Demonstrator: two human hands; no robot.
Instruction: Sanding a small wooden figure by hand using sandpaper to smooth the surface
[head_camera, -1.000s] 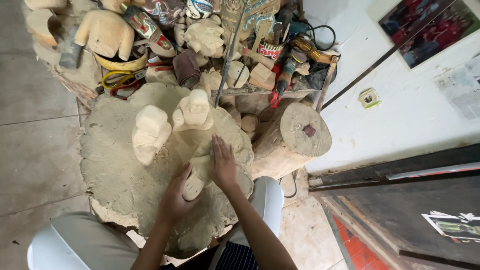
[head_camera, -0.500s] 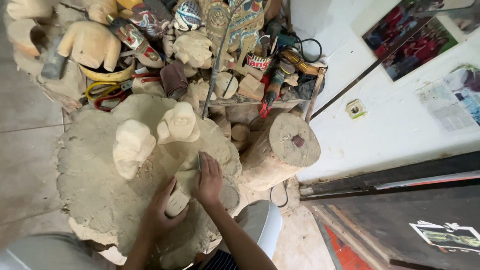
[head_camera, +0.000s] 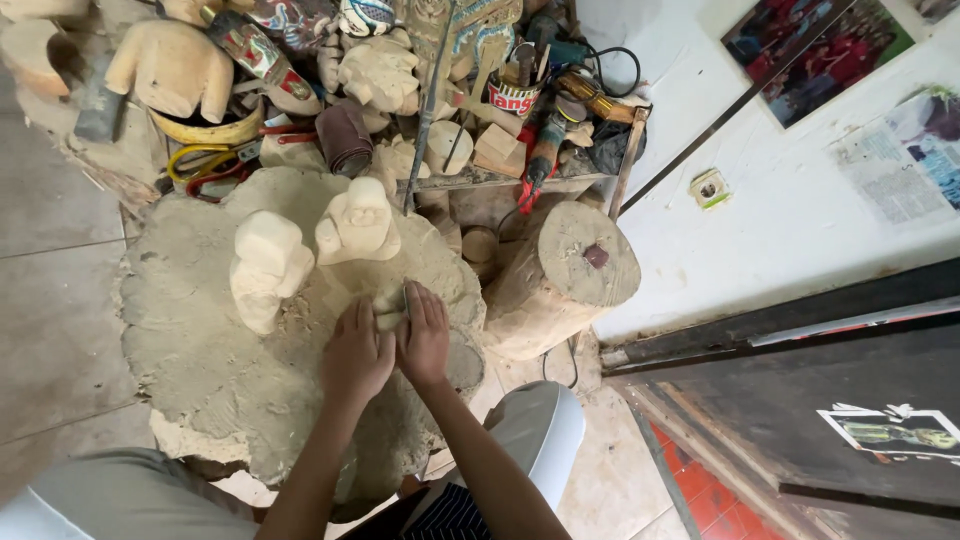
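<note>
A broad, rough slab of wood (head_camera: 200, 340) with a ragged edge and a dusty, chip-strewn top is seen filling the lower left, and on it two pale, rounded, unfinished carved figures (head_camera: 268, 265) are stood upright side by side. To its right a short log stump (head_camera: 565, 280) with a flat sawn top is set, and behind both a heap of wooden carvings, painted pieces and tools (head_camera: 400, 80) is piled against the white wall (head_camera: 780, 200). A small pale block of wood (head_camera: 388, 305) is pressed onto the slab just in front of the figures. It is clasped between the left hand (head_camera: 355, 355) and the right hand (head_camera: 425, 340), which are brought close together, fingers curled over the piece from either side. Compared with half a second earlier, the right hand, then laid flat above the piece, is now drawn in beside the left, and more of the block is covered.
</note>
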